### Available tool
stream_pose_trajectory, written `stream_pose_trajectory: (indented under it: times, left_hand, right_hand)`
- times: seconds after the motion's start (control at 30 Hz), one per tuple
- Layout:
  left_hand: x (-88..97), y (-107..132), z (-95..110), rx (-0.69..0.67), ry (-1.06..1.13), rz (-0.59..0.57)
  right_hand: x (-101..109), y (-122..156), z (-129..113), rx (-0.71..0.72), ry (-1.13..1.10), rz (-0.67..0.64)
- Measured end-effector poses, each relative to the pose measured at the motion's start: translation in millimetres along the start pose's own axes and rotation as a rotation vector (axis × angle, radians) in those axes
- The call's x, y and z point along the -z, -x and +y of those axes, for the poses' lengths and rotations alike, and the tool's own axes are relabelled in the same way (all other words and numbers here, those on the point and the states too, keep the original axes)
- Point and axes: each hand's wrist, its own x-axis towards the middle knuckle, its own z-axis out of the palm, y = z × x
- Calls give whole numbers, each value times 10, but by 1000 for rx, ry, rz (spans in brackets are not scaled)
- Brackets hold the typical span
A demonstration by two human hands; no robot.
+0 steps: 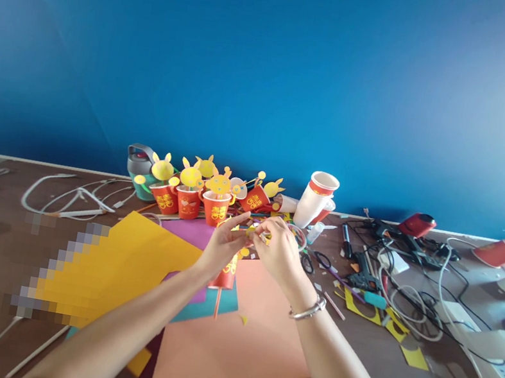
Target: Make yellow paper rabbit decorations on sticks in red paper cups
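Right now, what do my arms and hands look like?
Both forearms are bare, with no sleeves in view. Your right hand is ungloved, with a shiny silver bracelet worn behind it. Your left hand is ungloved too, with no bracelet.

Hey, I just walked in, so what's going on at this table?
Someone is doing papercraft by hand. Their right hand pinches a small yellow piece, and the left hand meets it from the other side, though whether it grips is unclear. Partly hidden below the hands is a red cup, among coloured sheets. Behind, near the blue wall, several red cups carry yellow, rabbit-like cutouts.
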Motion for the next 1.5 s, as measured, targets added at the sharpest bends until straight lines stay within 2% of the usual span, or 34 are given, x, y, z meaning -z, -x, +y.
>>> stream_pose_trajectory:
  times: [0.1, 0.2, 0.3, 0.4, 0.53, 0.73, 0.83, 0.93, 1.0, 1.17, 1.23, 1.27, 1.33, 1.37, 1.4, 1.5]
  left_hand:
    - [1, -3, 7, -24, -15, -9]
    - [-22, 12, 40, -33, -33, -21]
    - [-47, 31, 76, -21, -42, -47]
    - [-46, 30, 88, 7, -47, -49]
    - [-6, -5, 53, 42, -134, -14]
    - [27, -46, 0, -46, -271, 16]
    - [29, -47, -3, -90, -318, 19]
    - [29, -39, -5, -85, -346, 20]
    - [30, -35, -12, -87, -350, 19]
    - [65, -44, -66, -145, -326, 17]
    - [89, -55, -88, -175, -334, 48]
    - [100, -59, -95, -185, -345, 65]
    - [114, -65, -100, -195, -376, 87]
    - [116, -65, -96, -202, -393, 90]
    - [115, -63, -90, -209, -407, 89]
    - [101, -50, -62, -226, -431, 84]
  right_hand:
    - [38, 7, -26, -81, 48, 22]
    - [73, -21, 8, -159, -43, 11]
    - [83, -65, 58, -126, -257, -106]
    - [66, -92, 68, -87, -376, -86]
    - [32, -98, 64, -76, -391, -37]
    - [-3, -106, 117, -154, -452, -112]
    - [18, -106, 90, -106, -437, -106]
    - [32, -98, 37, -31, -437, -35]
    - [21, -91, 13, -46, -444, -12]
    - [31, -120, 79, -140, -478, -107]
    - [111, -158, 198, -178, -389, -5]
    - [169, -179, 281, -213, -297, 109]
    - [294, -213, 481, -329, 34, 368]
    - [351, -223, 589, -397, 181, 385]
    - [398, -226, 695, -469, 293, 342]
    - [460, -206, 970, -683, 474, 143]
